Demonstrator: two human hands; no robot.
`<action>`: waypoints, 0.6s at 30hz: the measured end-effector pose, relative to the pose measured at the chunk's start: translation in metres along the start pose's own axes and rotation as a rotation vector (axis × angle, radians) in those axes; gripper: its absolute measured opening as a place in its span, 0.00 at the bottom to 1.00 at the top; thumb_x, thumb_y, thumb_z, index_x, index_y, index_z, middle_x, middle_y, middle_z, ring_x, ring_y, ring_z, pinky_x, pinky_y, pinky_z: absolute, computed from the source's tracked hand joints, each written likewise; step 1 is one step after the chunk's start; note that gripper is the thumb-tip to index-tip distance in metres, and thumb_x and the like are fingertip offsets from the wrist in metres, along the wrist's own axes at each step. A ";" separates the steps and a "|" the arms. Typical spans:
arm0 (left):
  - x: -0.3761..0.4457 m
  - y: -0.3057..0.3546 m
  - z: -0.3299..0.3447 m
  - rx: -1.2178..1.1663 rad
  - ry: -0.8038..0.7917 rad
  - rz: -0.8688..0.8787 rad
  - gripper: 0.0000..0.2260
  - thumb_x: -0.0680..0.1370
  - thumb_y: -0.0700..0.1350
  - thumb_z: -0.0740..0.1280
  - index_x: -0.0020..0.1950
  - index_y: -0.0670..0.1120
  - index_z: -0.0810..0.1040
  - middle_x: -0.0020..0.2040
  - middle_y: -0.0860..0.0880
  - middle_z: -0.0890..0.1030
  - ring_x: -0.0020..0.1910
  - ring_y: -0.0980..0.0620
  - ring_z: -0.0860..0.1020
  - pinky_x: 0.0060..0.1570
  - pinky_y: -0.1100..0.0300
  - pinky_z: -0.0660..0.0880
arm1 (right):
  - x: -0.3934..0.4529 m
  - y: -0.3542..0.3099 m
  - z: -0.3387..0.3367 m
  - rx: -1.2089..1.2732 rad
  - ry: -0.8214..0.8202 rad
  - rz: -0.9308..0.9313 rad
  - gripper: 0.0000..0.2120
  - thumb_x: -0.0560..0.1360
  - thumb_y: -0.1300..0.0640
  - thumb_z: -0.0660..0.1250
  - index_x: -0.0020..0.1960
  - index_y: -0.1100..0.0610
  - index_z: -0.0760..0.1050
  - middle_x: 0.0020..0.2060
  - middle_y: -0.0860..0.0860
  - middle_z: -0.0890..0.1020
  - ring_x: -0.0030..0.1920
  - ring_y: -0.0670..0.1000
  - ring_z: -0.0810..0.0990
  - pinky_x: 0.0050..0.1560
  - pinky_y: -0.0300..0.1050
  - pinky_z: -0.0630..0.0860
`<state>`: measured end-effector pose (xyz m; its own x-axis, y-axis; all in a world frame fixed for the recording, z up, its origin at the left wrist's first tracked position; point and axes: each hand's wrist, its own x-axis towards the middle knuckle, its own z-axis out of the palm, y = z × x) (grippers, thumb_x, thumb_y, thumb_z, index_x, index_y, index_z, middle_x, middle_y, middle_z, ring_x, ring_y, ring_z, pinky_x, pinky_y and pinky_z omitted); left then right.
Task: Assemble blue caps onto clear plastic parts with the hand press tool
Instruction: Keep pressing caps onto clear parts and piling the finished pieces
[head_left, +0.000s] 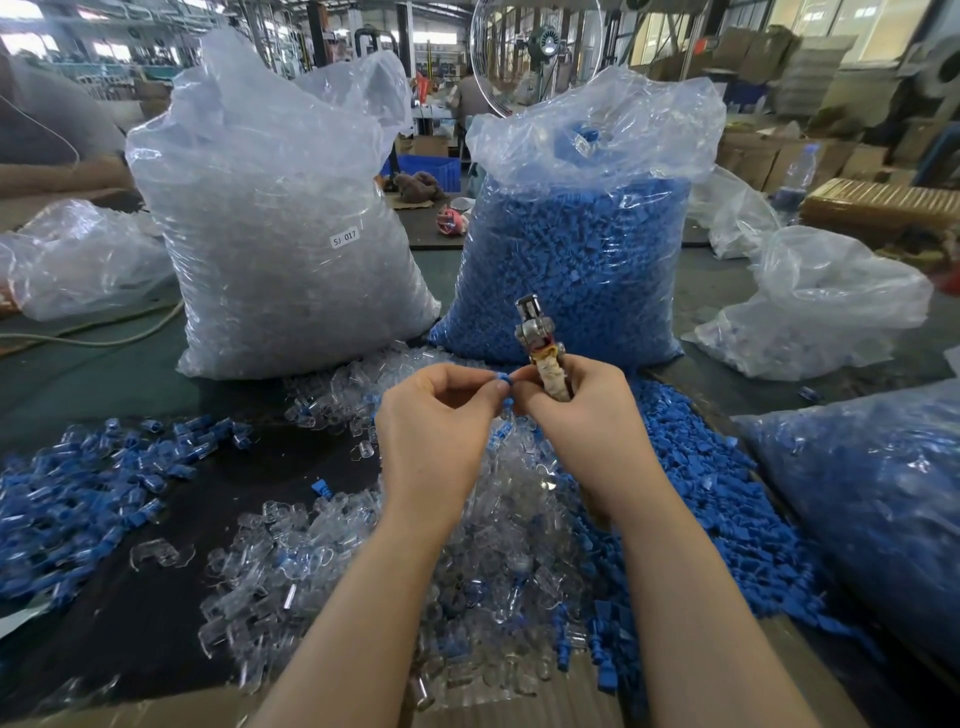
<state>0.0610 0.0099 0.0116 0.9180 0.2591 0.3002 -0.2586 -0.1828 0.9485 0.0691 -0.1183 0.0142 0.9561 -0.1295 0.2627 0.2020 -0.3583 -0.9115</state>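
My left hand (436, 421) pinches a small blue cap (503, 378) between thumb and fingertips. Right beside it, my right hand (576, 410) grips the hand press tool (537, 340) by its tape-wrapped handle, metal jaws pointing up. The fingertips of both hands meet at the cap; whether a clear part is between them is hidden. Below my hands lies a heap of loose clear plastic parts (498, 525). Loose blue caps (727, 499) are piled to the right of it. Assembled pieces, clear with blue caps (83, 483), are spread at the left.
A tall bag of clear parts (280, 249) and a tall bag of blue caps (571, 270) stand behind my hands. More plastic bags lie at the left (78, 260) and right (831, 306), plus a bag of blue-capped pieces (883, 499) at the right edge.
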 end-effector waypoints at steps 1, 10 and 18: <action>0.000 0.000 0.000 0.005 0.001 0.000 0.09 0.71 0.41 0.76 0.37 0.54 0.82 0.33 0.56 0.84 0.35 0.58 0.83 0.40 0.61 0.80 | 0.000 -0.001 -0.001 0.000 -0.017 0.001 0.07 0.75 0.57 0.70 0.39 0.49 0.80 0.35 0.43 0.84 0.39 0.47 0.83 0.40 0.41 0.80; 0.004 0.001 -0.002 -0.139 -0.033 -0.067 0.06 0.73 0.36 0.74 0.40 0.46 0.82 0.34 0.51 0.84 0.34 0.57 0.83 0.37 0.67 0.78 | -0.004 0.007 -0.014 -0.082 -0.219 0.036 0.03 0.71 0.56 0.69 0.44 0.51 0.80 0.40 0.52 0.83 0.44 0.56 0.81 0.50 0.57 0.79; 0.005 0.001 -0.006 -0.187 -0.075 -0.050 0.09 0.75 0.35 0.71 0.41 0.48 0.82 0.33 0.53 0.84 0.35 0.57 0.83 0.38 0.68 0.77 | -0.004 0.011 -0.016 -0.143 -0.313 0.029 0.05 0.73 0.60 0.70 0.49 0.55 0.79 0.40 0.50 0.82 0.41 0.52 0.79 0.49 0.54 0.77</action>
<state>0.0639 0.0171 0.0143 0.9490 0.1910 0.2508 -0.2573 0.0096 0.9663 0.0643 -0.1361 0.0081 0.9843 0.1402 0.1072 0.1629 -0.4878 -0.8576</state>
